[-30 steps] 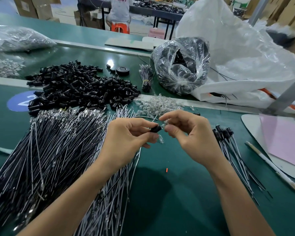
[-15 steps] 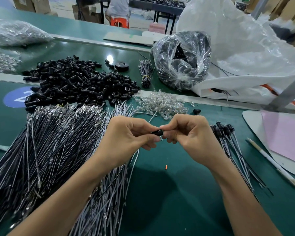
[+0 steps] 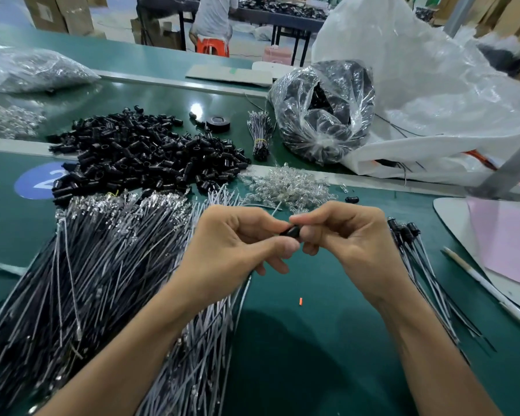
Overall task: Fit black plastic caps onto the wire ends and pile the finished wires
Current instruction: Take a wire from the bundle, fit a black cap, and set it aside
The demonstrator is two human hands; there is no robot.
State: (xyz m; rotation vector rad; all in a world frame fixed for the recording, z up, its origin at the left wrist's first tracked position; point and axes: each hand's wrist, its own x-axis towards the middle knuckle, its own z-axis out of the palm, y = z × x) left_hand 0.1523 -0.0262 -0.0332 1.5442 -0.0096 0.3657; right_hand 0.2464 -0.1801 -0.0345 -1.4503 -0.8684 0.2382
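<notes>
At the middle of the frame, the left hand [image 3: 237, 244] and right hand [image 3: 351, 238] pinch one black cap [image 3: 290, 231].
Each grip is tight on the cap, held above the green counter [image 3: 312, 340]. Just to the right lie the finished wires [image 3: 418, 265], caps on. A big pile of bare wires [image 3: 87, 280] fills the lower left, and a heap of loose caps [image 3: 138, 157] sits above it.

Mostly hidden: black cap [image 3: 291, 231], pinched between left hand [image 3: 231, 244] and right hand [image 3: 353, 240]; wire end inside not visible. Loose wire pile [image 3: 87, 280] cut off at left and bottom edges. Finished wires [image 3: 425, 270] partly behind right forearm. White sack [image 3: 418, 85] cut off at top and right edges.
</notes>
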